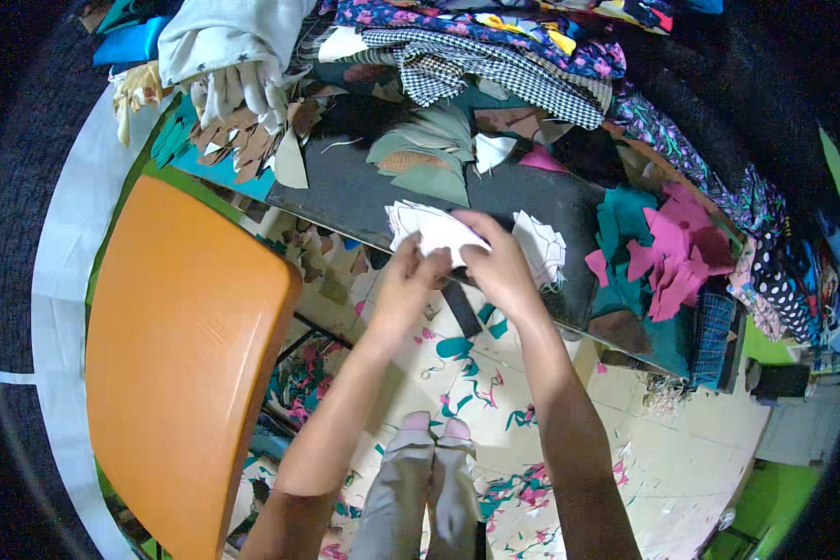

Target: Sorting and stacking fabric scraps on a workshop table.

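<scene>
My left hand (409,280) and my right hand (499,266) meet at the front edge of a dark table (355,196). Together they grip a stack of white cut fabric pieces (427,227), the left hand from below and the right hand over its right side. Another small pile of white cut pieces (541,245) lies on the table just right of my right hand. Below the hands, my knees and feet show over a floor littered with scraps.
An orange chair seat (187,355) stands at my left. Piles of green-grey pieces (429,154), brown pieces (243,140), teal pieces (625,219) and pink pieces (681,247) cover the table. Folded patterned and checked cloth (495,65) lies at the back. Scraps litter the floor (495,411).
</scene>
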Motion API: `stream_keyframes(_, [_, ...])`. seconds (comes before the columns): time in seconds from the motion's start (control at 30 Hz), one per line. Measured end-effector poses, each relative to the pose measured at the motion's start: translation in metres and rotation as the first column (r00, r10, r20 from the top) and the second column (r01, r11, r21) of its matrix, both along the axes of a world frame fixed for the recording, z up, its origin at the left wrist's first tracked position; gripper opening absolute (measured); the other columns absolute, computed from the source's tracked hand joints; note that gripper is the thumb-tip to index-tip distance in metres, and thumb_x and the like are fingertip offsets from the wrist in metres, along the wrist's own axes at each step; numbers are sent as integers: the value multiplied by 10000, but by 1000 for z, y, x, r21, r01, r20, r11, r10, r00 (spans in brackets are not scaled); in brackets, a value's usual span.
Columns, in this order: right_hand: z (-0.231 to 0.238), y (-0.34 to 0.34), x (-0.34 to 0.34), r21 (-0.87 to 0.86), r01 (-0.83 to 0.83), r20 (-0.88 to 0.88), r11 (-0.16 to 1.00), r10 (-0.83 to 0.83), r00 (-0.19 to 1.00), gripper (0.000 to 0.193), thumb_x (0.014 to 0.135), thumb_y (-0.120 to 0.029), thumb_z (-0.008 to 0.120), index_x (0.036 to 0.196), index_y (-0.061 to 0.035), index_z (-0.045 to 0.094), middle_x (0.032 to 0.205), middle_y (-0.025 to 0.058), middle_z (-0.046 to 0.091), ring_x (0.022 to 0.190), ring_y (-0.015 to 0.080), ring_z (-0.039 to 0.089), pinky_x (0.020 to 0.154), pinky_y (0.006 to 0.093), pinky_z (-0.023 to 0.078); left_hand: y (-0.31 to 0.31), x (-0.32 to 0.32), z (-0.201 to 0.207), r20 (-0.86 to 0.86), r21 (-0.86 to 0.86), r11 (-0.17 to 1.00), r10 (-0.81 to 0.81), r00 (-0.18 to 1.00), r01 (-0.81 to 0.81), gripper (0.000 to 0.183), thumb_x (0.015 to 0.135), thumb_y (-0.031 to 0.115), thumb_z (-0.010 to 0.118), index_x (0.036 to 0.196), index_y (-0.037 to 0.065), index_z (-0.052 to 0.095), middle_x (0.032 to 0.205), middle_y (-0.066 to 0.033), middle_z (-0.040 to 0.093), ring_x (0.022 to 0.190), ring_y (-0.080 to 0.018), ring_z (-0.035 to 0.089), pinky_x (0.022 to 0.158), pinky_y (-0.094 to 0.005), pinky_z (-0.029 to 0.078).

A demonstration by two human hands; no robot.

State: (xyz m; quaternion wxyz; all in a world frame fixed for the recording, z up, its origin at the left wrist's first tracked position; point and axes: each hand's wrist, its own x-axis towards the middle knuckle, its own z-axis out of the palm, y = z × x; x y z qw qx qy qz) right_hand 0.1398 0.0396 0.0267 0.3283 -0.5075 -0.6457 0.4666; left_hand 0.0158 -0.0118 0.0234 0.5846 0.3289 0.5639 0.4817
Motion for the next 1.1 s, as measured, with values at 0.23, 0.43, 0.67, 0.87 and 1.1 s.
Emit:
stream_keyframes(0.23, [-20,18,2,492,83,480,867,-349,805,363,715,-149,534,1070,-74,520,962,158,531,915,323,502,793,409,399,1,-33,-23,-477,297,916,386,790,-268,349,773,89,502,1100,-21,453,1074,-190,451,962,-257,478,757,-327,404])
stream_keyframes(0.43, [-45,30,72,457,28,648,889,-355,674,394,679,-203,591,1048,-83,519,1022,139,524,952,327,489,802,420,394,2,8,2,-501,450,892,290,815,-41,193,781,28,471,969,8,507,894,-133,502,759,-221,538,677,-307,436])
stream_keyframes(0.67, [-45,34,93,237,148,517,960,-254,817,378,659,-227,653,999,-101,545,913,130,584,854,313,546,783,401,397,8,49,-13,-445,401,911,100,890,98,210,816,50,461,1019,28,505,916,-87,562,786,-148,550,646,-264,447])
stream_keyframes(0.87, [-14,19,102,-12,207,-66,978,-207,976,247,734,-196,621,881,-7,565,840,89,609,749,164,564,679,296,427,7,61,-34,-353,329,938,17,936,107,275,807,63,508,1077,23,468,952,-100,527,827,-160,540,674,-254,446])
stream_keyframes(1.1, [-11,-3,105,-303,172,-324,937,-271,906,239,774,-160,582,953,-2,575,843,47,606,727,95,534,632,235,417,10,76,-21,253,120,987,-131,958,103,329,818,211,566,1026,-30,485,888,-32,541,792,-88,529,678,-229,446])
